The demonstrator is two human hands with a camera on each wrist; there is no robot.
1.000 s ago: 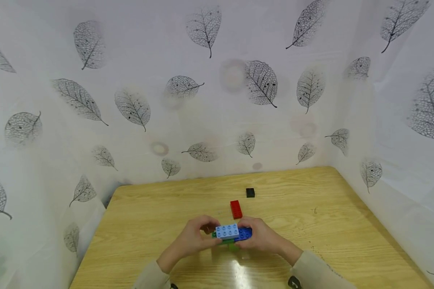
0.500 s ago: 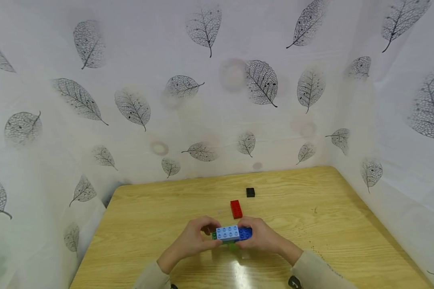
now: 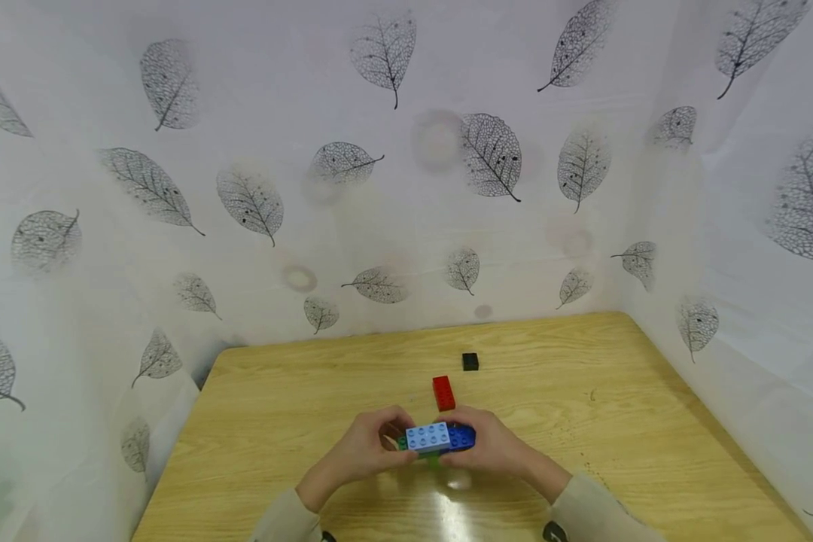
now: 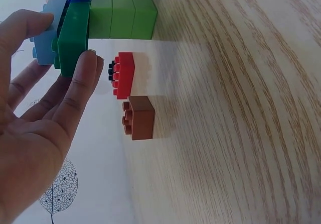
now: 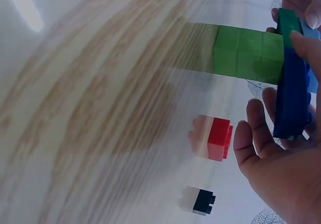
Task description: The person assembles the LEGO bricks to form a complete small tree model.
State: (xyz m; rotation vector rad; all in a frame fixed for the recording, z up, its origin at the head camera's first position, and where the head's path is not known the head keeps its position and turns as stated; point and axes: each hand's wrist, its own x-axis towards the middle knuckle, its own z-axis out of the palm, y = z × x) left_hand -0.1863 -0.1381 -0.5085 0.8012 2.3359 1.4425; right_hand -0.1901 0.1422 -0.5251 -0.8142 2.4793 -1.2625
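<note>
We see a block build (image 3: 428,436) standing upright on the table (image 3: 278,421), near the person and between the two hands. It is T-shaped: a light green column (image 5: 248,53) of three stacked cubes, their seams plainly visible, carries a crossbar made of a dark green brick (image 4: 74,33) and a dark blue brick (image 5: 292,93) set end to end. Over their joint we find a light blue brick (image 3: 423,432) bridging both, its eight round studs in two rows of four facing up. The crossbar's long axis runs left to right before the person, roughly parallel with the table's far edge, green end to the left and dark blue end to the right; the column points straight down. We note that the left hand (image 3: 366,452) grips the left part, thumb against the light blue brick and fingers on the dark green one, while the right hand (image 3: 491,448) holds the dark blue brick. All the bricks look like smooth, glossy plastic with sharp edges. Beyond the build we make out an oblong red brick (image 3: 443,394) and a small black brick (image 3: 470,362); a brown brick (image 4: 142,117) shows in the left wrist view. Beneath, we see shiny, streaked wood grain; behind, pale sheeting (image 3: 406,218) printed with skeleton leaves.
</note>
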